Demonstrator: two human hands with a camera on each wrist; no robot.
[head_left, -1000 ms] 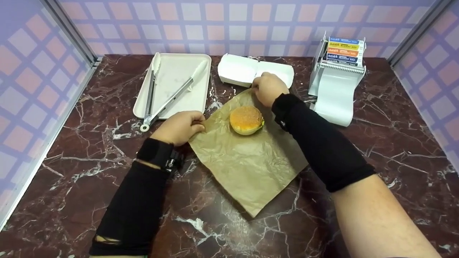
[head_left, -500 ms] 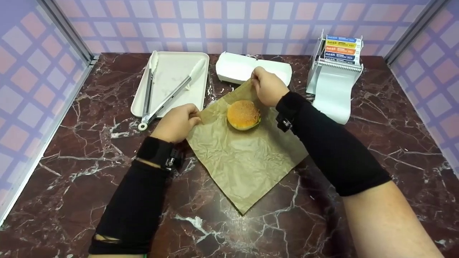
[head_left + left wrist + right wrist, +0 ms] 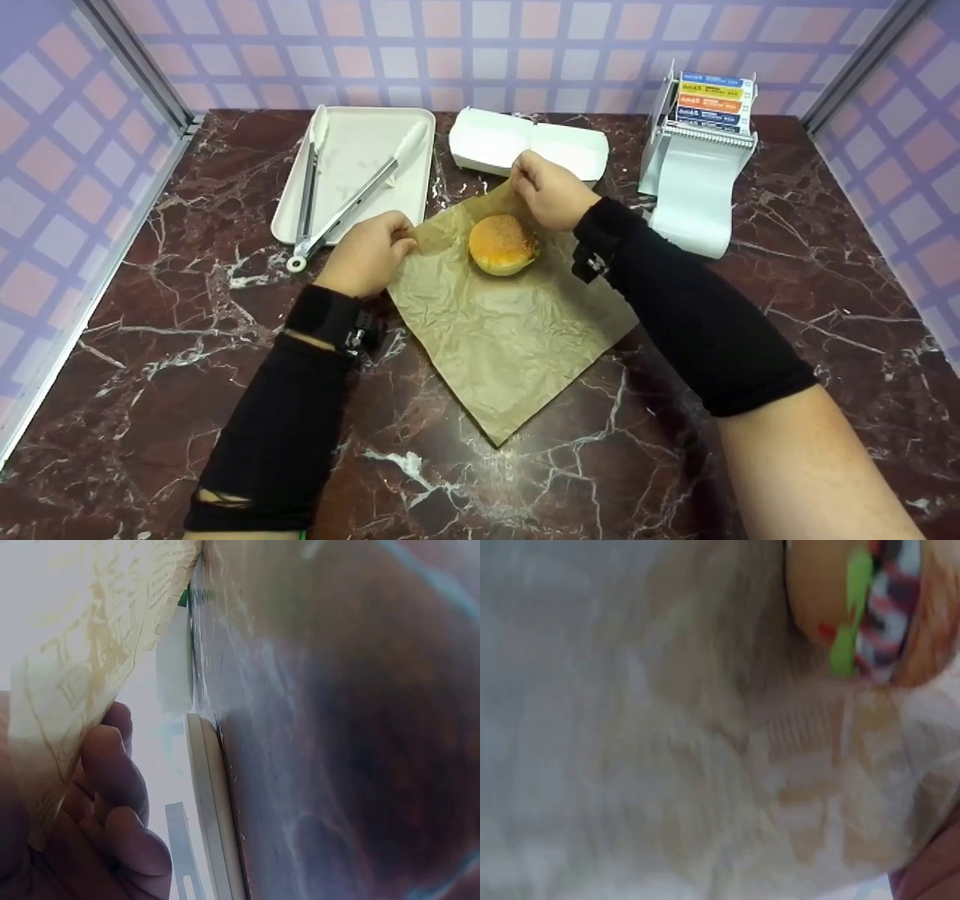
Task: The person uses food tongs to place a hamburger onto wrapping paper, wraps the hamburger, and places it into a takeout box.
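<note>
A sheet of brown wrapping paper (image 3: 495,352) lies turned cornerwise on the table, and a hamburger (image 3: 502,245) with a sesame bun sits on its far half. My left hand (image 3: 373,253) pinches the paper's left corner; the left wrist view shows that corner lifted between thumb and fingers (image 3: 112,772). At the far corner, my right hand (image 3: 553,191) pinches the paper and holds it raised behind the burger. The right wrist view shows the hamburger (image 3: 885,615) from its side, with green, red and white filling, and the fingertips (image 3: 934,866) at the paper's edge.
Behind my left hand is a cream tray (image 3: 360,142) with metal tongs (image 3: 352,206) lying spread across it. An opened white burger box (image 3: 487,139) stands just beyond my right hand. Farther right is a label dispenser (image 3: 701,150) with a white strip hanging out.
My right hand lifted the far corner, then drew it slightly left and toward me. My left hand shifted a little with its corner. The burger stays on the paper, appearing slightly farther left.
</note>
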